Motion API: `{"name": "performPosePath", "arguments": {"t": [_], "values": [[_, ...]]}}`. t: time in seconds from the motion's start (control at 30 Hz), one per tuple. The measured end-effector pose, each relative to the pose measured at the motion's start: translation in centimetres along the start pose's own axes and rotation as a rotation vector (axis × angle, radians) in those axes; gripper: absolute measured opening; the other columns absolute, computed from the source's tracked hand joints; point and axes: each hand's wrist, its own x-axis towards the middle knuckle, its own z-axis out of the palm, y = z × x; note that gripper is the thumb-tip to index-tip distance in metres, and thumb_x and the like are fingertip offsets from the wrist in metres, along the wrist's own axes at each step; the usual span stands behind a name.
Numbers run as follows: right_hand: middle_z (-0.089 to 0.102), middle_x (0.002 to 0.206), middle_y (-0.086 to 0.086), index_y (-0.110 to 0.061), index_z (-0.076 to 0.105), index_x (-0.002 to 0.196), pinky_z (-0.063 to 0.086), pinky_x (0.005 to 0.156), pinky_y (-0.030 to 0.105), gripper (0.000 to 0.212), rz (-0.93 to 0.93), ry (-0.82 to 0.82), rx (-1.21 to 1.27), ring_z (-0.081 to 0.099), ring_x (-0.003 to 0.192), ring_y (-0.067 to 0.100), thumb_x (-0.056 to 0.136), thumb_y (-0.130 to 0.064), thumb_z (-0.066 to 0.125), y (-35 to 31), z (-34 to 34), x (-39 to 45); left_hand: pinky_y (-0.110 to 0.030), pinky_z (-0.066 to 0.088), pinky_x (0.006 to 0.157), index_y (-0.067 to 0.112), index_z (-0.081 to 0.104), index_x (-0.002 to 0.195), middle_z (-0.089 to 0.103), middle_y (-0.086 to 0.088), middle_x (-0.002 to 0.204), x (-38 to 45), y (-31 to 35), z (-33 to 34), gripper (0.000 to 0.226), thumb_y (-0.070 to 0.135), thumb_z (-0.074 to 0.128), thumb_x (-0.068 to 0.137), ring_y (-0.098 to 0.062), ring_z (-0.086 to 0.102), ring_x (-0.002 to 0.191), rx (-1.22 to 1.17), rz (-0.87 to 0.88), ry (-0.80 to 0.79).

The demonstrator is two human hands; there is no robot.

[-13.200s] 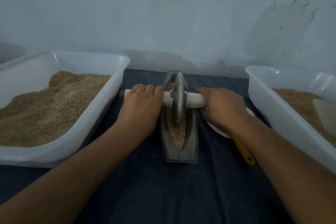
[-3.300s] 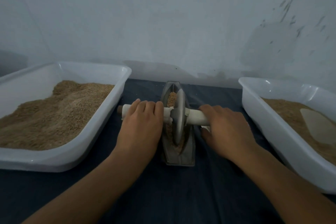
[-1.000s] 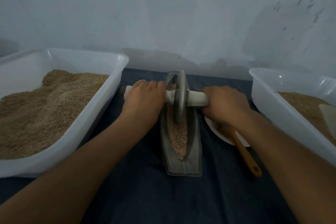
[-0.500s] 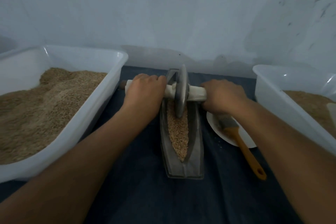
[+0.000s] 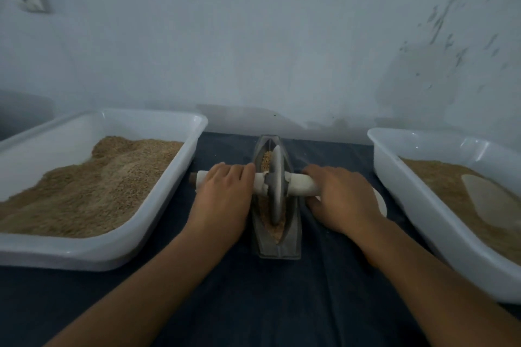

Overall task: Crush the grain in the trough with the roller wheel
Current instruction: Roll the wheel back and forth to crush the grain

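The wheel (image 5: 275, 183) is stood upright in the narrow trough (image 5: 276, 245) at the middle of the dark table (image 5: 253, 304), its lower edge sunk in the grain (image 5: 275, 229) toward the near end, with more grain seen heaped beyond it at the far end. The axle (image 5: 300, 184) is held on both sides: the left hand (image 5: 224, 197) is laid over its left end with fingers curled round it, and the right hand (image 5: 339, 200) is curled over the right end (the fingertips themselves are hidden under the handle). Several risks may be judged from this. If more weight is put on one hand than the other, the wheel could be tipped against a trough wall and jammed, or the light trough could be rocked or slid on the cloth. If the wheel is driven too far toward the near tip, grain could be pushed over the rim onto the table. The left fingers are held just beside the disc, so a slip inward could see them pinched against it. The white dish (image 5: 379, 203) lies close by the right wrist and could be knocked, and the left tub (image 5: 180, 186) stands near that elbow's path.
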Motion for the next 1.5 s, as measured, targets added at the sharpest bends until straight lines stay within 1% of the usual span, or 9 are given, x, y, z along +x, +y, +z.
{"name": "performPosePath", "arguments": {"t": [0.33,0.53,0.7,0.83,0.9,1.0,1.17,1.3,1.5], "values": [[0.067,0.103,-0.008,-0.034,0.058,0.119,0.045,0.074,0.036,0.032,0.005,-0.021,-0.032,0.063,0.091,0.020,0.087,-0.040,0.061,-0.2,0.0,0.7,-0.034,0.026,0.118,0.018,0.030,0.147,0.051,0.001,0.139,0.0,-0.6,1.1,0.073,0.025,0.069,0.086,-0.018,0.048,0.126,-0.003,0.002,0.019],[0.067,0.098,-0.009,-0.036,0.057,0.117,0.034,0.060,0.032,0.033,0.067,-0.111,-0.052,0.063,0.085,0.018,0.085,-0.042,0.065,0.8,1.7,4.1,-0.033,0.025,0.119,0.022,0.044,0.129,0.060,0.004,0.127,4.6,-1.9,3.1,0.051,0.021,0.069,0.085,-0.015,0.055,0.117,0.039,0.013,-0.032],[0.064,0.094,-0.010,-0.038,0.058,0.111,0.026,0.052,0.029,0.032,0.099,-0.222,-0.039,0.055,0.078,0.019,0.080,-0.040,0.065,1.6,2.4,7.3,-0.027,0.039,0.092,0.025,0.049,0.111,0.064,0.007,0.107,7.3,-2.6,4.3,0.027,0.025,0.064,0.089,-0.013,0.059,0.096,0.079,-0.014,-0.004],[0.067,0.109,-0.009,-0.042,0.056,0.122,0.038,0.062,0.031,0.045,0.066,-0.302,-0.010,0.062,0.096,0.019,0.079,-0.041,0.067,2.4,2.5,9.5,-0.028,0.038,0.067,0.026,0.050,0.110,0.065,0.006,0.101,9.1,-3.2,4.9,0.025,0.028,0.066,0.090,-0.014,0.063,0.088,0.065,-0.074,-0.029],[0.066,0.116,-0.009,-0.041,0.052,0.131,0.042,0.068,0.033,0.055,0.044,-0.324,-0.002,0.062,0.104,0.019,0.078,-0.040,0.068,2.7,2.5,10.2,-0.029,0.040,0.071,0.029,0.052,0.111,0.066,0.007,0.097,9.7,-3.3,5.1,0.023,0.029,0.064,0.091,-0.014,0.064,0.085,0.068,-0.106,-0.022],[0.066,0.116,-0.010,-0.042,0.052,0.132,0.043,0.068,0.033,0.056,0.026,-0.339,0.001,0.062,0.103,0.018,0.078,-0.040,0.067,2.7,2.4,10.8,-0.040,0.037,0.103,0.033,0.052,0.114,0.067,0.009,0.093,10.0,-3.5,5.1,0.026,0.029,0.062,0.091,-0.013,0.065,0.086,0.071,-0.131,-0.033],[0.066,0.104,-0.010,-0.043,0.056,0.119,0.033,0.058,0.031,0.041,0.082,-0.360,0.028,0.061,0.091,0.019,0.079,-0.040,0.067,2.4,2.5,9.5,-0.030,0.040,0.075,0.031,0.052,0.112,0.066,0.008,0.097,9.0,-2.8,4.4,0.024,0.031,0.062,0.091,-0.013,0.065,0.085,0.125,-0.070,0.027],[0.063,0.094,-0.009,-0.042,0.053,0.116,0.032,0.057,0.031,0.038,0.100,-0.292,0.043,0.059,0.082,0.019,0.080,-0.038,0.066,2.1,2.3,6.9,-0.029,0.043,0.082,0.030,0.049,0.115,0.063,0.009,0.106,7.6,-2.3,3.7,0.030,0.032,0.064,0.089,-0.013,0.063,0.093,0.121,-0.038,0.000],[0.067,0.102,-0.008,-0.039,0.055,0.120,0.036,0.064,0.033,0.037,0.033,-0.142,0.014,0.064,0.091,0.020,0.084,-0.041,0.063,0.8,1.4,4.0,-0.028,0.042,0.084,0.028,0.042,0.128,0.060,0.008,0.113,3.9,-1.7,2.1,0.043,0.031,0.063,0.090,-0.012,0.060,0.097,0.100,-0.042,-0.015]]}}
